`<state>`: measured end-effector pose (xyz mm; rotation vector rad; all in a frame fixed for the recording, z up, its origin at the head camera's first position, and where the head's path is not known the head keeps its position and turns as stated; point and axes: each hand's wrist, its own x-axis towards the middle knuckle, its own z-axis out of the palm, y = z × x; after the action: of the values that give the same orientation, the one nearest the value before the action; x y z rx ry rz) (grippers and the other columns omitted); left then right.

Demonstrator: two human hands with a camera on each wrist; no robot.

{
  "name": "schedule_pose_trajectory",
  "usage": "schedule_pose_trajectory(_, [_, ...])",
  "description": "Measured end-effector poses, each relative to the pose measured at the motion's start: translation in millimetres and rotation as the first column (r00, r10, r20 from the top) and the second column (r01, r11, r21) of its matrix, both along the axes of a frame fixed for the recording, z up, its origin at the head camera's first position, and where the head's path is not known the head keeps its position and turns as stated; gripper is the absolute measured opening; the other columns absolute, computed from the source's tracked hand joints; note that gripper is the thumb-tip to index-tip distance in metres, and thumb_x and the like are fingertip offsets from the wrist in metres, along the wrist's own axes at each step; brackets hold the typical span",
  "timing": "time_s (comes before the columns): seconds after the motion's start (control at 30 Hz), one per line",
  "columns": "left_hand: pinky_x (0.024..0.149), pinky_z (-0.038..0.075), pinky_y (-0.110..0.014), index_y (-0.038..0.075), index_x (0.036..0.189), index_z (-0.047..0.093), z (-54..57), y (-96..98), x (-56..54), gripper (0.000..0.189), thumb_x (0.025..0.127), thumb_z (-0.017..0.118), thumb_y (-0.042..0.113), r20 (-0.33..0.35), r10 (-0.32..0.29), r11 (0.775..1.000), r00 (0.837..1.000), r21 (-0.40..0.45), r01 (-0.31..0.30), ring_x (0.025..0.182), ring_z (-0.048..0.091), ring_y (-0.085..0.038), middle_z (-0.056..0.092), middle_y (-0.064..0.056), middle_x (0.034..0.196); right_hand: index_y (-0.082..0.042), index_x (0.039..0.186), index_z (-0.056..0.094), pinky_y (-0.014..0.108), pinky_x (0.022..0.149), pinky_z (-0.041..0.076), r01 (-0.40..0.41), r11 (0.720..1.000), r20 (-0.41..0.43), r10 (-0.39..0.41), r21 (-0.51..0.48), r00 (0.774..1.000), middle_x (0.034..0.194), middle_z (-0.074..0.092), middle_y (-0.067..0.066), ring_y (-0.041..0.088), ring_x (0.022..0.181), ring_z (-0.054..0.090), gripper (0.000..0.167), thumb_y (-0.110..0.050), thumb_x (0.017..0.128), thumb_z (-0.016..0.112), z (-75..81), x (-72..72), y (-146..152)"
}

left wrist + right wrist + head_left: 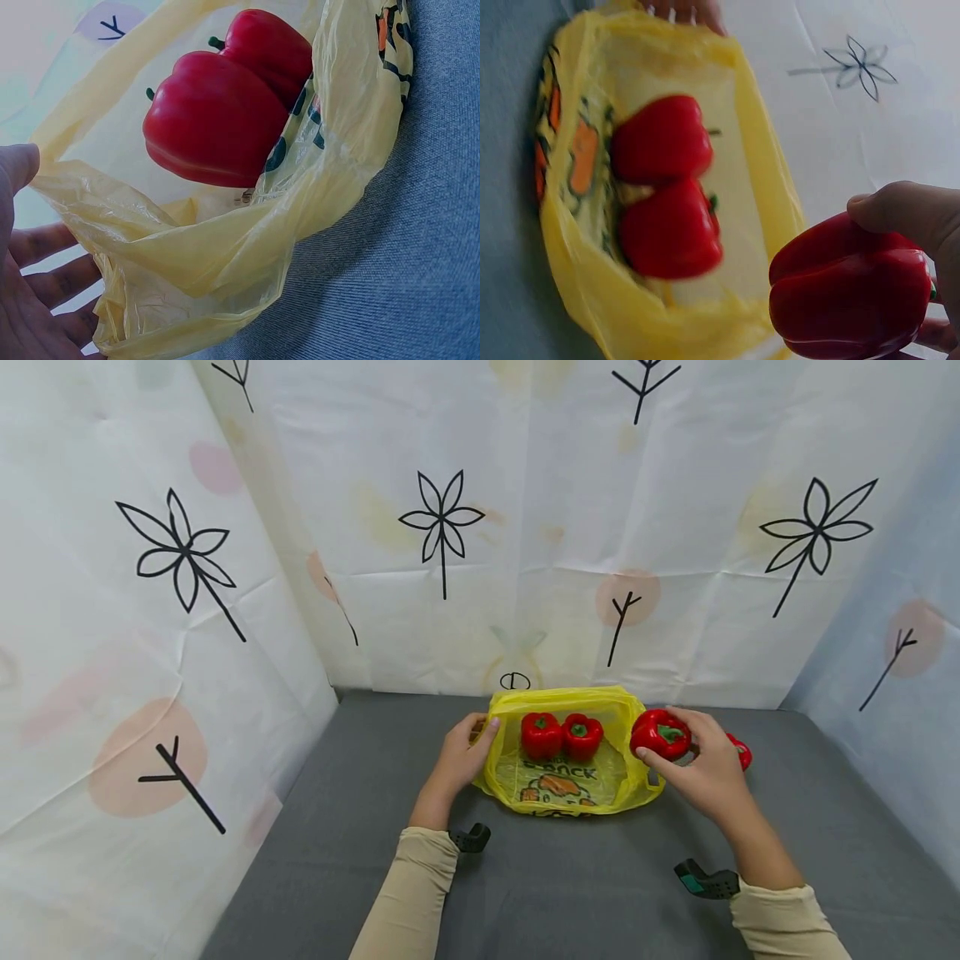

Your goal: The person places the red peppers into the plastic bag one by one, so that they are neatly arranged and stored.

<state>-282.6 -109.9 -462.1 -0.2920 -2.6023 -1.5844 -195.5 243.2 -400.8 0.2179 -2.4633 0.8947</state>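
Note:
A yellow plastic bag lies open on the grey table, with two red bell peppers inside it. My left hand grips the bag's left rim and holds it open. My right hand holds a third red pepper just beside the bag's right edge, above the table. In the right wrist view that held pepper is close up, with the thumb on top, and the bag with its two peppers lies to the left. Another red pepper peeks out behind my right hand.
White curtain walls printed with black flowers enclose the grey table at the back and on both sides. The bag sits near the back wall.

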Motion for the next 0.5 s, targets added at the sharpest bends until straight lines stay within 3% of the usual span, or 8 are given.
schedule_pose_trajectory(0.07, [0.113, 0.051, -0.054, 0.016, 0.144, 0.062, 0.2, -0.3, 0.0, 0.059, 0.108, 0.050, 0.061, 0.000, 0.000, 1.000, 1.000, -0.003, 0.000, 0.134, 0.061, -0.031, 0.064, -0.011, 0.144, -0.001, 0.146, 0.060, 0.049, 0.091, 0.060, -0.038, 0.999, 0.000, 0.038, -0.004, 0.999, 0.142, 0.060, 0.023, 0.039, 0.122, 0.059, 0.072, -0.023, 0.085, 0.092, -3.5, -2.2, -9])
schedule_pose_trajectory(0.23, [0.113, 0.051, -0.055, 0.016, 0.142, 0.063, 0.7, -0.8, -1.3, 0.057, 0.109, 0.049, 0.060, -0.014, -0.006, 1.000, 1.000, -0.007, 0.006, 0.134, 0.060, -0.032, 0.064, -0.012, 0.144, 0.001, 0.144, 0.060, 0.064, 0.093, 0.056, -0.126, 0.992, 0.010, 0.126, -0.012, 0.992, 0.140, 0.060, 0.022, 0.039, 0.121, 0.061, 0.070, -0.021, 0.086, 0.091, -11.7, -6.5, -30])
schedule_pose_trajectory(0.37, [0.112, 0.051, -0.055, 0.015, 0.142, 0.063, 0.6, -0.9, -0.7, 0.056, 0.110, 0.050, 0.058, -0.021, -0.013, 1.000, 1.000, -0.004, 0.013, 0.134, 0.061, -0.032, 0.064, -0.012, 0.144, -0.002, 0.144, 0.061, 0.059, 0.089, 0.057, -0.172, 0.985, 0.016, 0.172, 0.013, 0.985, 0.136, 0.064, 0.019, 0.035, 0.119, 0.062, 0.069, -0.022, 0.085, 0.092, -17.6, -10.0, -44])
schedule_pose_trajectory(0.5, [0.111, 0.052, -0.055, 0.016, 0.143, 0.063, -0.2, -0.8, 0.1, 0.057, 0.109, 0.049, 0.059, -0.014, -0.016, 1.000, 1.000, -0.003, 0.016, 0.133, 0.061, -0.032, 0.065, -0.012, 0.143, -0.001, 0.143, 0.062, 0.060, 0.091, 0.058, -0.215, 0.977, 0.044, 0.214, 0.005, 0.976, 0.136, 0.065, 0.019, 0.037, 0.122, 0.062, 0.070, -0.022, 0.084, 0.093, -23.6, -12.4, -57])
